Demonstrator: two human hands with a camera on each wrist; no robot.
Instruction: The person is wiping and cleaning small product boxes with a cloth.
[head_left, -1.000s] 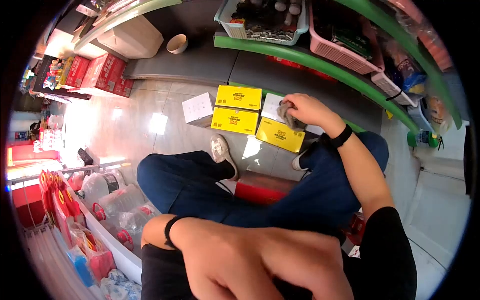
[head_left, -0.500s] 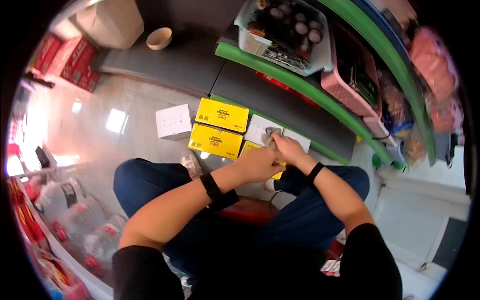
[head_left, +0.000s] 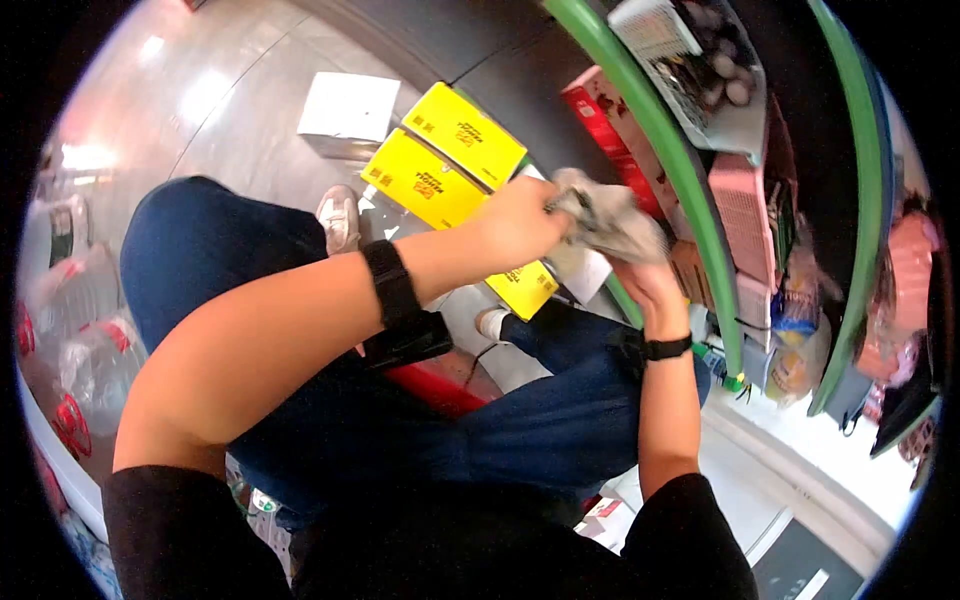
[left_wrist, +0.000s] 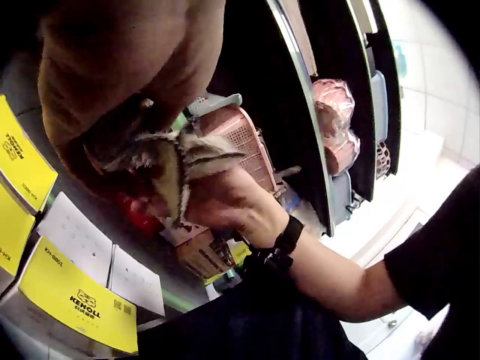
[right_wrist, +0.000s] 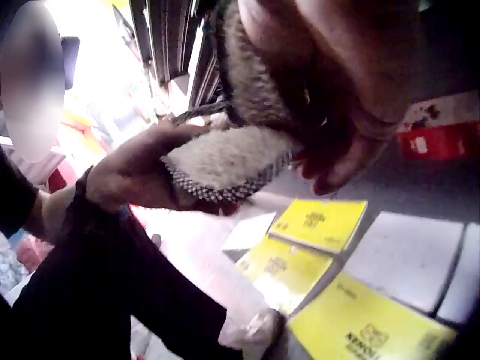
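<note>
- At the far left we are seeing clear plastic bottles (head_left: 95,355), well apart from the work and calling for no care.
- Next we are passing a white box (head_left: 348,105) on the floor, then two yellow KENOLL boxes (head_left: 425,180) lying flat, side by side; we are judging it wise to hold the work above their printed tops, so that nothing drags across them.
- With our left hand (head_left: 515,225) we are gripping one side of the cloth, fingers curled round it; a firm but light pinch near the edge seems best, leaving the middle free to shift.
- Below that hand we are seeing a third yellow KENOLL box (head_left: 527,290), partly covered by the forearm.
- Between our hands we are holding the fuzzy grey-white cloth (head_left: 615,215) in the air, bunched and blurred; the right wrist view is showing a pale pile face and a checked edge. We are probably rearranging it, so matching edges and easing out bulk should give an even pad.
- With our right hand (head_left: 648,283) we are gripping the other side, fingers bent about it, though the cloth is hiding some of them; steadying here while the left does the adjusting would likely prevent twisting.
- Rightmost, we are minding the green-edged shelf (head_left: 690,190) and pink basket (head_left: 742,215), since a wide elbow could knock them.
</note>
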